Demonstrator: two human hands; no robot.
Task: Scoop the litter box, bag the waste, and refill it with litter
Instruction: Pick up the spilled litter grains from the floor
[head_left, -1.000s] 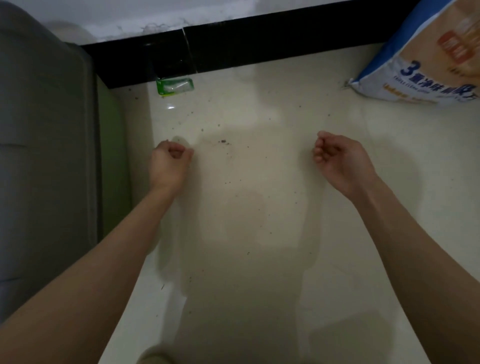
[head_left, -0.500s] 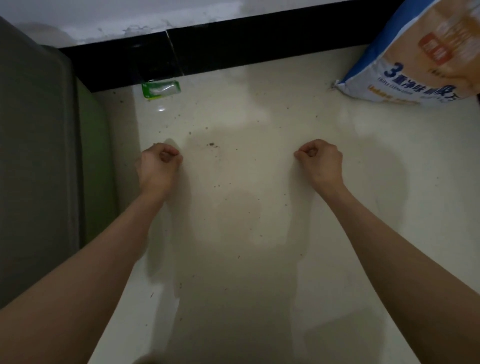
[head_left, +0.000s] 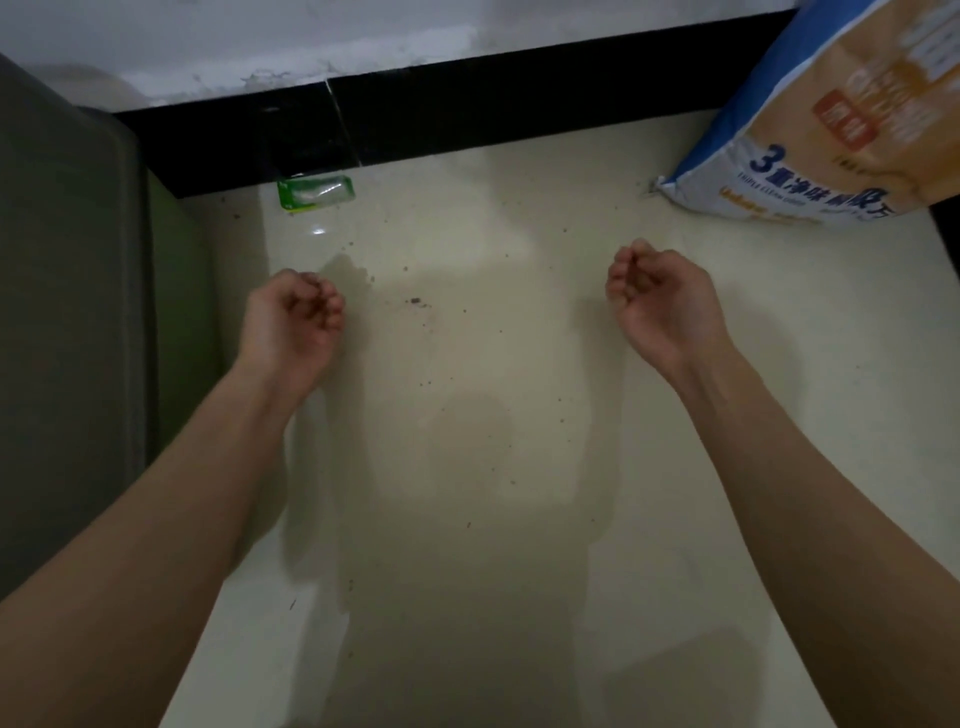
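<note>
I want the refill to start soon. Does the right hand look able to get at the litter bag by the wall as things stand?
Probably yes. The right hand holds nothing, fingers loosely curled, and only bare floor lies between it and the litter bag standing ahead and to its right. Nothing blocks the way.

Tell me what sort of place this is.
Probably a corner of a home where a cat's litter is kept: a glossy tiled floor strewn with dark specks, a black skirting board, and a litter bag against the wall.

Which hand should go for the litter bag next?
Right, I'd judge. The right hand hangs empty with loosely curled fingers on the same side as the litter bag, bare floor between them. The left hand, also empty, is across by the grey bin.
</note>
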